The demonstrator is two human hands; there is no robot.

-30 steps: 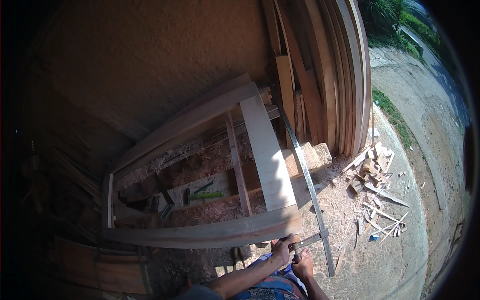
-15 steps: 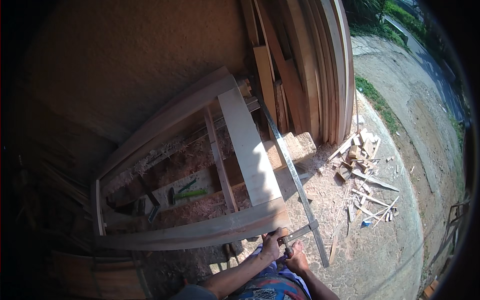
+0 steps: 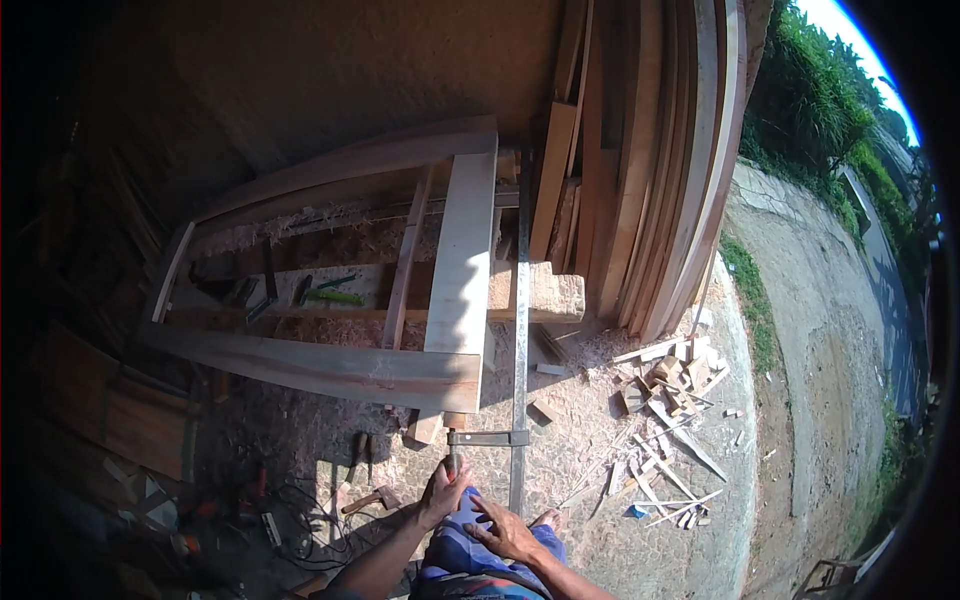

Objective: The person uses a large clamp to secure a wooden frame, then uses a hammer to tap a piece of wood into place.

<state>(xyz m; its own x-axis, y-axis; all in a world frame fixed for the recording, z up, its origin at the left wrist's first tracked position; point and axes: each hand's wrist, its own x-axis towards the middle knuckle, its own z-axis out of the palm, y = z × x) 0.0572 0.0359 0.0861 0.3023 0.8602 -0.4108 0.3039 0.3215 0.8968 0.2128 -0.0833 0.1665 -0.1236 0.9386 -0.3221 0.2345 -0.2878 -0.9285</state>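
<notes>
Moved, in the head view, since half a second ago: right hand (image 3: 505, 532), off the clamp handle (image 3: 453, 466) and now drawn back over the blue trousers (image 3: 455, 552), fingers spread, holding nothing; left hand (image 3: 440, 495), from the small wooden block (image 3: 460, 420) down to that handle, fingers wrapped round it. Hard to tell: whether touching the trousers with the right hand or just above them. Standing almost upright in the picture: bar clamp (image 3: 520, 350), located just beyond the right end of the wooden frame (image 3: 420, 145). Long axis running from near the body away toward the brown wall (image 3: 350, 60), roughly square to the frame's own length, laid left to right; sliding arm (image 3: 488, 438) reaching leftward from the bar, handle aimed away from the body at the block, beside the near rail (image 3: 330, 366). Lost in shadow: far end of the clamp. Likely risks from here: a dropped block, with fingers now off it, if pressure is slack or off-centre; a dented rail or skewed corner, if overtightened; a tipping bar, if turned one-handed without support.
</notes>
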